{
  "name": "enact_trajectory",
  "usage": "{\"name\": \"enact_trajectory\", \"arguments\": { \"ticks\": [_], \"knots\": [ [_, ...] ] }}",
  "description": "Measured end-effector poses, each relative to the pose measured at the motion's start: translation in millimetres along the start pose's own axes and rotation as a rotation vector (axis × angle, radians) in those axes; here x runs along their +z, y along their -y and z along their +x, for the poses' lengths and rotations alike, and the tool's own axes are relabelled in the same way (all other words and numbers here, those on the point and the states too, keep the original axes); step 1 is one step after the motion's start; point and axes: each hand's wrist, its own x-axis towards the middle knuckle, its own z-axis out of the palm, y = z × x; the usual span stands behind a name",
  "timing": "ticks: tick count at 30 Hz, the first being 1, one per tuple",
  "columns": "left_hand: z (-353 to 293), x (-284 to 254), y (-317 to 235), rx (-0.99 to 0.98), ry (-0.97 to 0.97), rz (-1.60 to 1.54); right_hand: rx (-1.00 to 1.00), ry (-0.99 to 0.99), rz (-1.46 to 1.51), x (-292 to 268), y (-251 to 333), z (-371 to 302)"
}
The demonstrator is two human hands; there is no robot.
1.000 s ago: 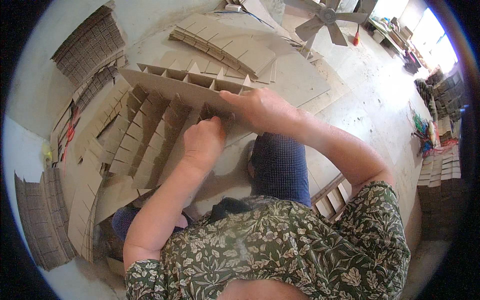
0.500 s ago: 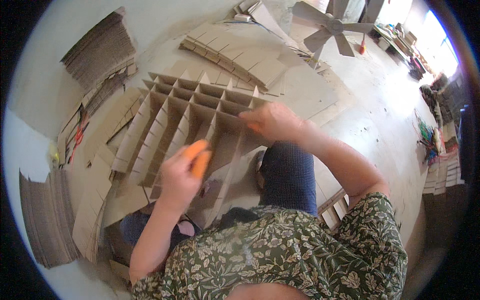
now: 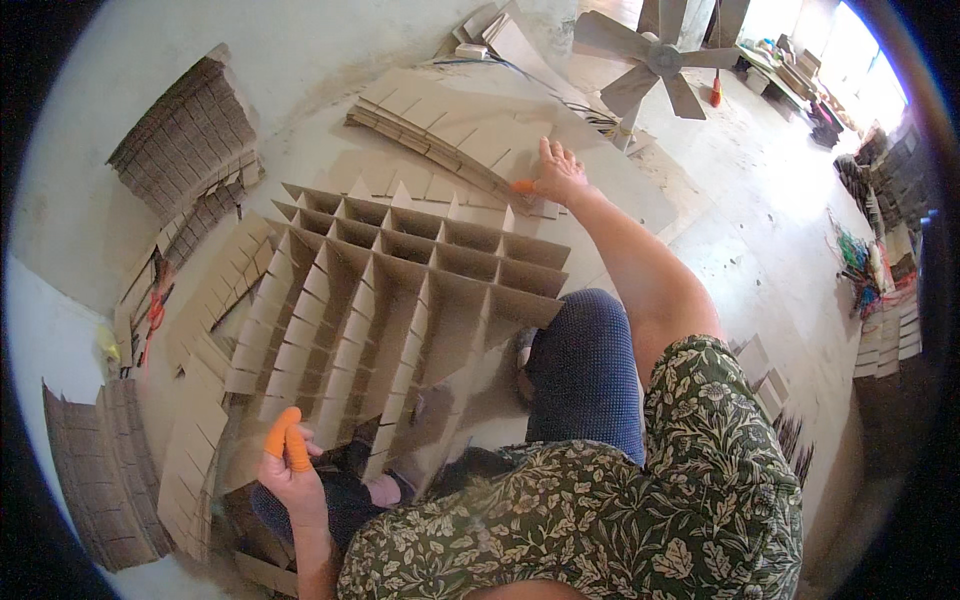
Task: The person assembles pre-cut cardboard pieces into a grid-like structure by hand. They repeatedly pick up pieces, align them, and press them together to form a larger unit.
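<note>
A cardboard divider grid point(image 3: 400, 240) of slotted strips stands tilted before me, with crossed strips at its far end and long slotted strips running toward me. My left hand point(image 3: 292, 478) is raised beside its near left end, apart from it. Orange finger covers sheathe two of its digits, which are held close together; the other fingers curl, and nothing shows in them. Beyond the grid, my right hand point(image 3: 562, 178) reaches to the right end of a stack of slotted cardboard strips point(image 3: 440, 125). Its fingers are spread, and its orange-covered thumb is at the stack's edge.
More cardboard piles lean at the left, one upper point(image 3: 185, 125) and one lower point(image 3: 105, 470). Loose strips point(image 3: 190, 450) lie left of the grid. A grey-bladed fan point(image 3: 664, 60) stands at the far right. My knee point(image 3: 582, 370) is close to the grid's right side.
My right hand has left the grid's right edge and moved away to the strip stack. My left hand has drawn back toward me and to the left, off the grid.
</note>
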Motion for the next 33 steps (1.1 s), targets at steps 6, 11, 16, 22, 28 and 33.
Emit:
{"name": "enact_trajectory", "arguments": {
  "ticks": [6,11,16,22,28,33],
  "knots": [
    [6.6,9.1,5.4,0.009,0.051,0.038,0.01,0.0,-0.101,-0.6,0.2,23.1],
    [6.8,14.7,9.5,0.022,0.09,0.051,0.081,-0.098,0.167,11.3,-24.5,39.0],
    [7.7,9.5,6.1,0.153,0.116,0.197,0.074,-0.01,0.07,-3.2,-18.0,41.9],
    [5.6,16.5,11.6,0.205,0.089,0.2,-0.077,-0.278,0.22,-21.3,-21.3,42.6],
    [7.4,17.3,8.6,0.162,0.168,0.096,-0.174,-0.463,0.67,-69.9,9.0,-5.8],
    [22.9,24.5,-19.4,-0.001,0.151,-0.186,-0.131,-0.372,1.119,-100.5,47.1,-61.8]
  ]
}}
